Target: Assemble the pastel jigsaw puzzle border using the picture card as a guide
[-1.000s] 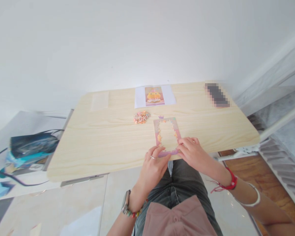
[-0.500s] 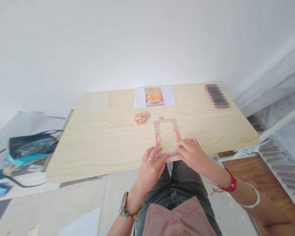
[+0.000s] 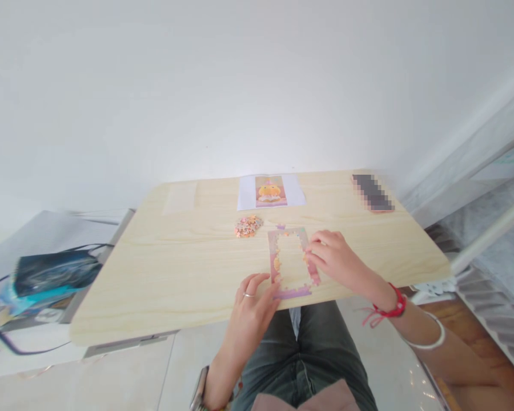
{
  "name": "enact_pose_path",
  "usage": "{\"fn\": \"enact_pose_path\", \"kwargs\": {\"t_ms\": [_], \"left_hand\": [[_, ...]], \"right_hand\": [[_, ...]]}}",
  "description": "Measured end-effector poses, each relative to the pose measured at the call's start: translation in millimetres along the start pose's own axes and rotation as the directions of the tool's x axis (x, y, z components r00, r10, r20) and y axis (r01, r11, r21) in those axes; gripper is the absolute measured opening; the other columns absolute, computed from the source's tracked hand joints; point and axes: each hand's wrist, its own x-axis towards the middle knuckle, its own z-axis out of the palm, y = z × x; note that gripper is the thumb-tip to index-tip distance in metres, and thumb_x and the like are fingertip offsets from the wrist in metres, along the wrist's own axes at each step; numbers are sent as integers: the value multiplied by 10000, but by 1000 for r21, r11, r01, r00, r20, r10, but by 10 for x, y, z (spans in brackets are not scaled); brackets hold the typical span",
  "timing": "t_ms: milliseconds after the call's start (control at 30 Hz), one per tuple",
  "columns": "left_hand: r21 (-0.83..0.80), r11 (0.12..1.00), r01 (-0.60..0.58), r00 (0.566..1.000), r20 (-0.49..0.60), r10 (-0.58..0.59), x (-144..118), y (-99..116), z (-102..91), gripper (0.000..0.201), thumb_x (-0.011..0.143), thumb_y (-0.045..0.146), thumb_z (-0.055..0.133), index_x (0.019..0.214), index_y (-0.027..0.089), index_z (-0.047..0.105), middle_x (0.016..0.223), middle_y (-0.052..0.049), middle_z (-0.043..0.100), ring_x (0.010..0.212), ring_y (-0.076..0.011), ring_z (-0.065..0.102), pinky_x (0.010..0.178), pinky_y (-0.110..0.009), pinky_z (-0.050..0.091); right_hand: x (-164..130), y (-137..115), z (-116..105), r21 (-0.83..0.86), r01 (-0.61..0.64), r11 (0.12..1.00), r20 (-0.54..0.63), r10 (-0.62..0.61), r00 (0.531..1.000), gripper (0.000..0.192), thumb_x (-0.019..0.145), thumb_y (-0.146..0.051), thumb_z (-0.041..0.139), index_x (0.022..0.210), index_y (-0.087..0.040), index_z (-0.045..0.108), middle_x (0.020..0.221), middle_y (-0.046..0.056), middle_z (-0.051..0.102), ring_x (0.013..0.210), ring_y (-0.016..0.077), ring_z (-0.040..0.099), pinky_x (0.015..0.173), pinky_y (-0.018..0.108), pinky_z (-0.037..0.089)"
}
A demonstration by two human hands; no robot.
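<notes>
A jigsaw puzzle border (image 3: 292, 293) lies flat near the table's front edge, forming a pinkish-purple rectangle with bare tabletop inside. My left hand (image 3: 252, 305) rests at its lower left corner, fingers spread and thumb touching the side. With fingers slightly bent and apart, my right hand (image 3: 336, 260) touches the border's right side. The lower right corner shows a small gap between side and bottom strips. A small purple puzzle piece (image 3: 280, 227) lies just above the border. Up and left sits a pile of loose puzzle pieces (image 3: 248, 226).
A printed reference picture (image 3: 270, 191) on white paper lies at the back of the wooden table (image 3: 175, 274). A blurred-out phone (image 3: 372, 193) sits at the back right. A pale translucent sheet (image 3: 180, 197) is back left. A dark bag (image 3: 57, 271) lies beside the table.
My right hand has slid up along the border's right side, and a gap now shows at the lower right corner. My left hand has shifted slightly left. The view has tilted up.
</notes>
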Motion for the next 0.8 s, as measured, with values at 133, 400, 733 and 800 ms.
{"fn": "enact_pose_path", "kwargs": {"t_ms": [133, 400, 733, 800], "left_hand": [[6, 1000, -25, 1000, -6, 25, -2, -34, 6, 288, 825, 182, 530, 1112, 202, 543, 1124, -108, 460, 1058, -254, 440, 841, -434, 494], [1, 1000, -15, 1000, 3, 15, -20, -40, 7, 286, 827, 187, 528, 1112, 208, 543, 1136, -109, 452, 1064, -250, 439, 843, -429, 498], [-22, 1000, -18, 1000, 3, 18, 1, -26, -3, 299, 828, 180, 528, 1127, 204, 528, 1136, -111, 452, 1061, -249, 436, 846, -440, 493], [-36, 999, -15, 1000, 1, 15, 16, 12, -15, 304, 828, 176, 528, 1131, 204, 523, 1140, -109, 457, 1066, -246, 434, 853, -438, 489]], "right_hand": [[485, 260, 74, 8, -34, 999, 67, 33, 997, 130, 840, -208, 514, 847, -164, 636, 926, 70, 577, 909, 182, 513, 790, 315, 345], [1060, 319, 407, -27, -100, 995, 213, 103, 972, 141, 819, -263, 551, 845, -162, 646, 959, 74, 587, 883, 175, 539, 758, 272, 368], [1119, 428, 314, -248, 73, 966, 300, 5, 954, 225, 864, -184, 446, 862, -121, 662, 981, 119, 583, 915, 200, 529, 741, 293, 342], [1084, 453, 277, -276, 103, 956, 320, -10, 947, 240, 868, -181, 431, 869, -105, 658, 963, 124, 581, 877, 195, 535, 722, 290, 337]]}}
